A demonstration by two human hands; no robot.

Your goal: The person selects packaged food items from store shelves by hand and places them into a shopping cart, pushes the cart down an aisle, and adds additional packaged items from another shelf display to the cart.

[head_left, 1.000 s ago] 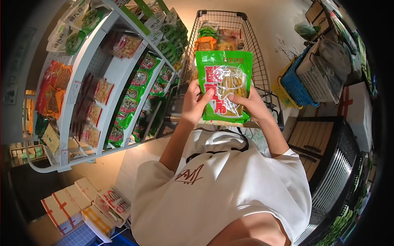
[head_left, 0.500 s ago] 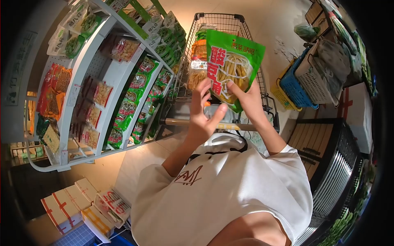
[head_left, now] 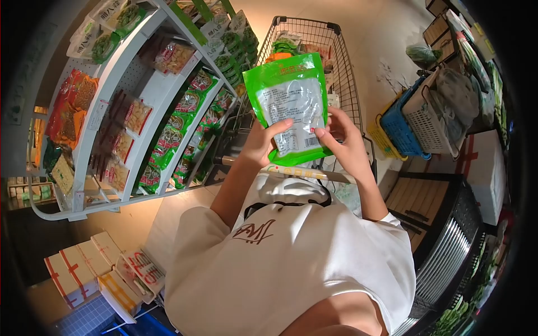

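Green packet (head_left: 292,101) between left hand (head_left: 260,143) and right hand (head_left: 348,147), both pinching lower part.

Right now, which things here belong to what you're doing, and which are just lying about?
In use:
- green packet, gripped by the left hand, touched by the right hand
- shopping cart beyond it

Lying about:
- shelf packets
- plastic baskets
- cartons
- leafy vegetable

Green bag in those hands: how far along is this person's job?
Looks done: packs already lie in the cart.
In hand: the green bag, between left hand and right hand, small print and barcode facing the person.
Left: the bag isn't in the cart; whether it belongs there, I can't tell.
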